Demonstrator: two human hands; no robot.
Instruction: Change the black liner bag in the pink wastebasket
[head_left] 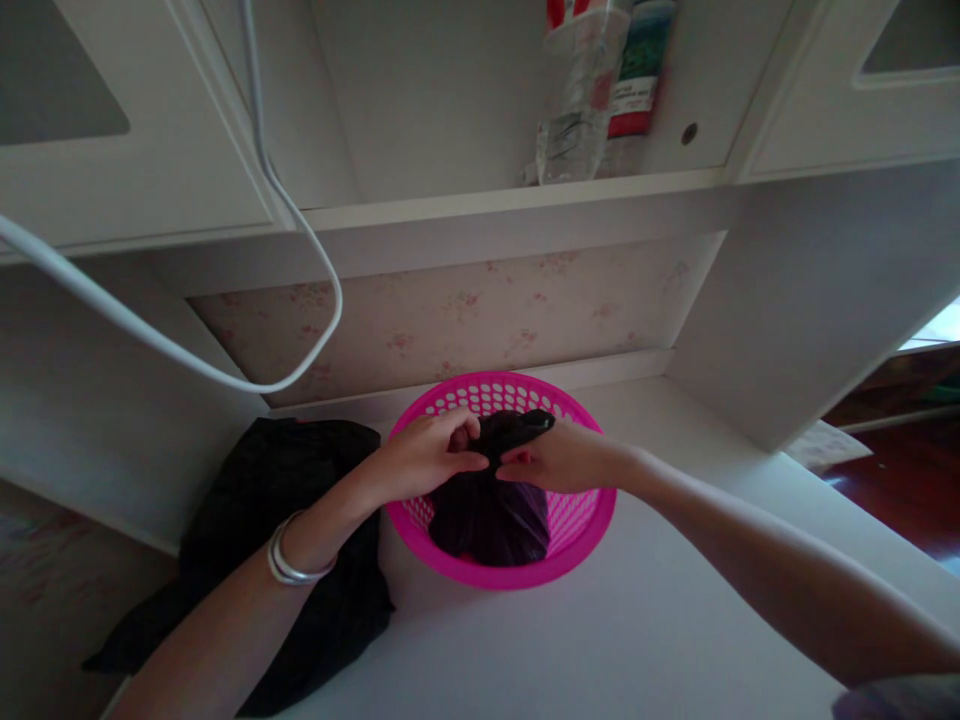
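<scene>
- A black garment (262,540) is lying crumpled near the left edge of the tabletop (600,640), just beside the basket, and the left forearm with its silver bangles (292,565) is passing over it without gripping it.
- The left hand (424,460) is hovering over the near-left part of the pink basket (577,530), its fingers (465,462) pinching the top of a dark folded cloth (487,515); the thumb and forefinger are closed on the fabric, not spread.
- The cloth itself is sitting inside the basket, which is standing toward the back of the tabletop, close to the wall panel; the bulk of the bundle is hanging below both hands and resting against the basket's near wall, while its upper end is sticking up between the two hands.
- The right hand (559,458) is meeting the left one from the other side, its fingers (517,462) also clamped on the cloth's upper edge, so the fabric is lying between the two sets of fingertips, touching both.
- To do this well, I judge that both pinches should be staying close together on the same fold, keeping the bundle compact while it is settling, and the wrists should be staying clear of the rim.
- A white cable (225,375) is looping above the left side; bottles (592,90) are standing on the shelf overhead, well apart from the hands.
</scene>
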